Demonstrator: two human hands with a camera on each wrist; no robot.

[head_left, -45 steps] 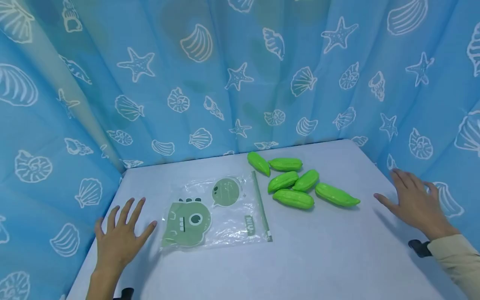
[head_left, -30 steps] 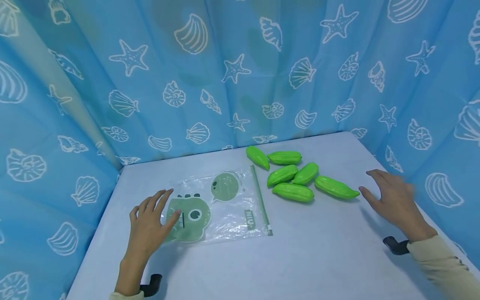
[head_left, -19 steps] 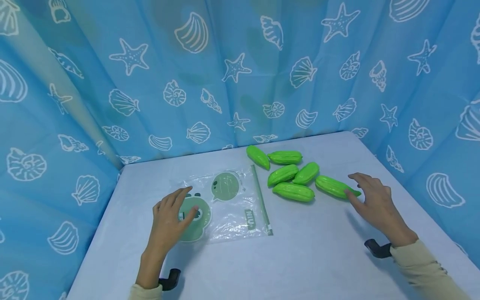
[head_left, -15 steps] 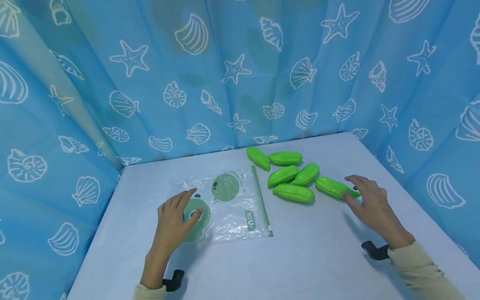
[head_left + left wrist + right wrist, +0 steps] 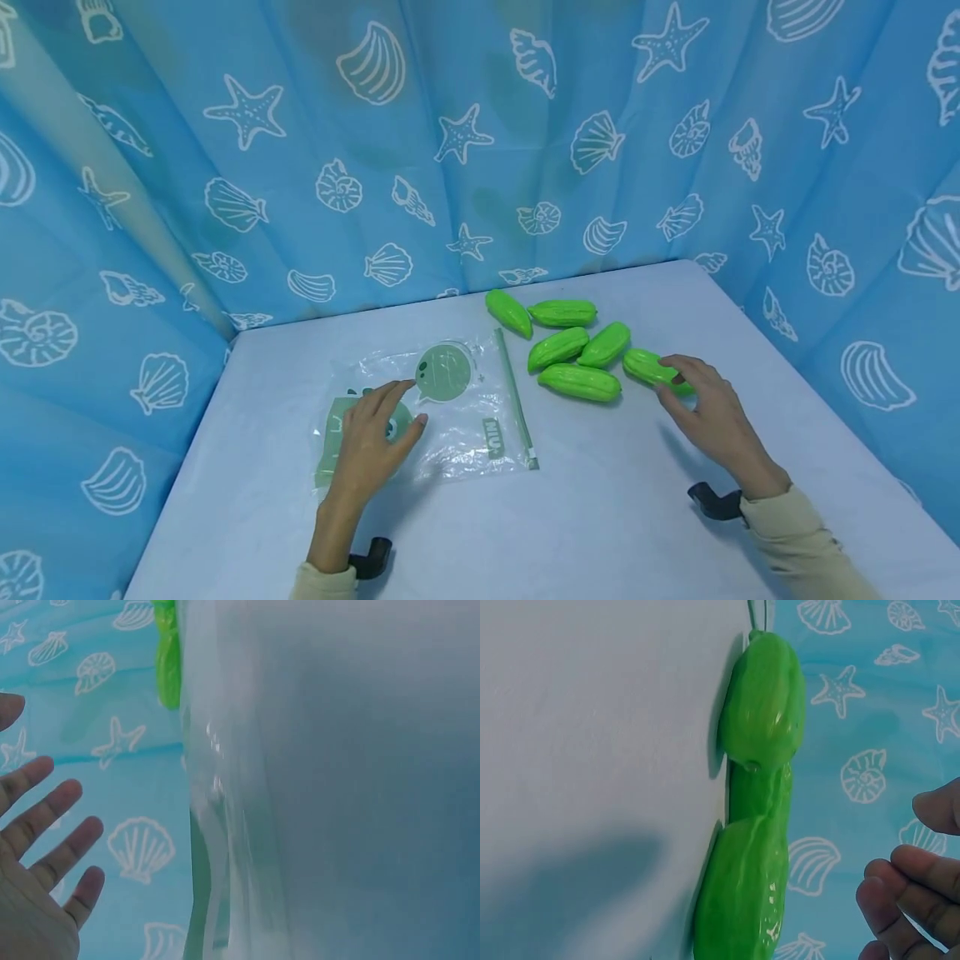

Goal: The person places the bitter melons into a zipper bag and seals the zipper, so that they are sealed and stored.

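Note:
A clear zip bag (image 5: 465,433) with green cartoon prints lies flat on the white table. My left hand (image 5: 371,437) hovers over its left part, fingers spread, holding nothing; in the left wrist view, the hand (image 5: 45,862) shows apart from the bag. Several bright green, ridged, gourd-shaped vegetables (image 5: 579,382) lie behind and right of the bag. My right hand (image 5: 712,417) is above the rightmost green gourd (image 5: 641,367), hiding its tip, with thumb and fingers apart. In the right wrist view the fingers (image 5: 885,900) stand clear of the gourds (image 5: 742,892).
A green slider strip (image 5: 516,400) runs along the bag's right edge, beside the gourds. Blue curtains (image 5: 465,200) with white shell and starfish prints hang behind the table and along both sides. Each wrist wears a black camera mount (image 5: 716,502).
Both hands have moved inward: the left from the table's left side to over the bag, the right from the right edge to above the rightmost gourd. The bag and gourds have stayed put.

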